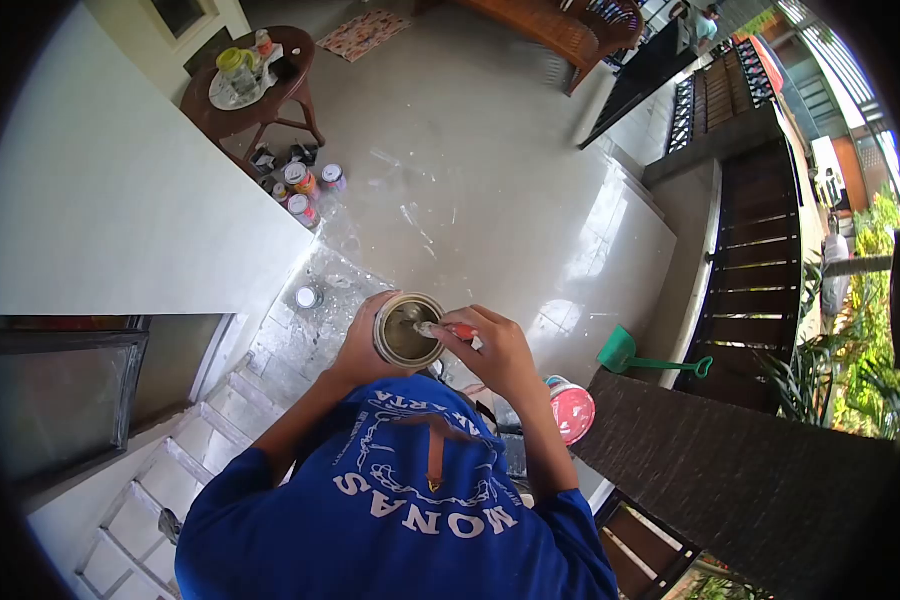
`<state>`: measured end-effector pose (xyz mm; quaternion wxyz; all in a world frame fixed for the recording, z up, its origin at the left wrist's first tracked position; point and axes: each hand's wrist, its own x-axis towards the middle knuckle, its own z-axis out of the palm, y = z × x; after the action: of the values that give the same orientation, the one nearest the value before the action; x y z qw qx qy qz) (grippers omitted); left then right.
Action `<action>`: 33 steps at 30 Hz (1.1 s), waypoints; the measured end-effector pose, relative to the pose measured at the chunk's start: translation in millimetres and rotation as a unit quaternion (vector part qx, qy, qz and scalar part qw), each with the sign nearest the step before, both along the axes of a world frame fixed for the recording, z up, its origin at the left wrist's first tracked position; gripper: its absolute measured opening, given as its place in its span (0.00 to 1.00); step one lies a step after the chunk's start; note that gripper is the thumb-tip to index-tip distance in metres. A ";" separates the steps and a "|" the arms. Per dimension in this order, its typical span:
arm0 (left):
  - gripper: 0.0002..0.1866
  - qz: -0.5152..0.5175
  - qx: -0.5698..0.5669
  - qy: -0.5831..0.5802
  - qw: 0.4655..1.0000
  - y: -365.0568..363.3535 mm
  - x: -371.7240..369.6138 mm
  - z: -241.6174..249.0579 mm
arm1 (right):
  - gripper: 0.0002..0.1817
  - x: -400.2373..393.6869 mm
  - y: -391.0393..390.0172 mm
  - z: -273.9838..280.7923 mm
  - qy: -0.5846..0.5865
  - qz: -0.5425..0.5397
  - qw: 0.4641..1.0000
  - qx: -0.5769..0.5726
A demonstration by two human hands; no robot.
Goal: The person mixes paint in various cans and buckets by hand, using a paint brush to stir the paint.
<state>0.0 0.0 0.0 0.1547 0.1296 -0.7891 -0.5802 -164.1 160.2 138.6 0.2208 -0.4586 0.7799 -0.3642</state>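
Note:
My left hand (360, 342) is wrapped round the side of an open metal paint can (394, 361), held up in front of my chest. Greyish-brown residue or paint shows inside it. With my right hand (495, 350) I grip a small red-handled tool (460, 331). Its pale, paint-smeared end reaches over the rim into the can's mouth; the kind of tool is unclear. Just below my right forearm stands a red-and-white paint bucket (572, 412), partly hidden by the arm.
On the floor ahead left are several paint cans (302, 210) and a lone can (308, 297) on paint-spotted sheeting. A round wooden table (205, 112) holds jars. A white ladder (185, 460) is at my left. A green dustpan (618, 350) lies on the dark ledge (730, 450) at right.

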 end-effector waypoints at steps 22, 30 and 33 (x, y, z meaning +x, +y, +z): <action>0.57 0.099 -0.069 0.006 0.993 -155.1 -73.9 8.3 | 0.12 -69.6 -130.6 -83.0 -0.529 -0.352 0.725 -0.267; 0.57 0.143 -0.141 -0.007 0.980 -180.7 -137.6 -8.4 | 0.12 -142.2 -170.4 -107.6 -0.537 -0.312 0.753 -0.218; 0.56 0.182 -0.170 -0.021 0.968 -192.6 -173.2 -19.8 | 0.12 -187.4 -193.7 -113.1 -0.526 -0.283 0.774 -0.210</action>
<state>-173.2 -192.6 -19.8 0.2606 0.2555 -0.8422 -0.3969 -351.4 -33.5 25.5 0.3815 0.0109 0.5408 -0.7496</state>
